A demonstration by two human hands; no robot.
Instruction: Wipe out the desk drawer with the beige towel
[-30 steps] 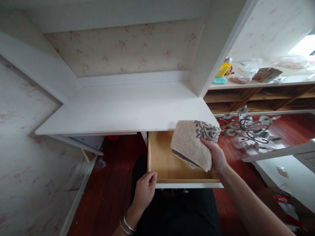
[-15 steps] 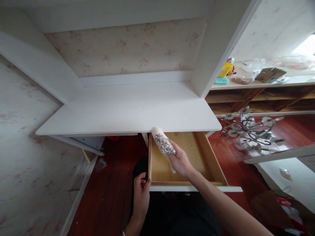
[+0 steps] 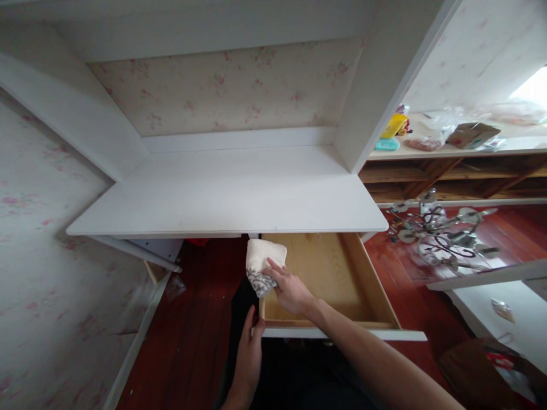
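Note:
A wooden drawer [image 3: 371, 293] stands pulled out under the white desk top [image 3: 231, 191]. My right hand [image 3: 293, 290] grips a beige cloth [image 3: 261, 263] with a dark patterned border and presses it against the drawer's left side wall. My left hand [image 3: 249, 359] holds the front left corner of the drawer, thumb hooked over the white front panel, fingers closed on it. The drawer's inside looks bare apart from the cloth.
Dark red wooden floor lies beneath the desk. A metal chandelier [image 3: 440, 236] rests on the floor at right. A wooden shelf at right carries a yellow item [image 3: 394, 125], a cardboard box [image 3: 470, 135] and plastic bags. Floral wallpaper covers the left wall.
My right hand carried the cloth from above the drawer's right side down to its left wall. The cloth went from a flat fold to bunched. My left hand shifted onto the drawer's front corner.

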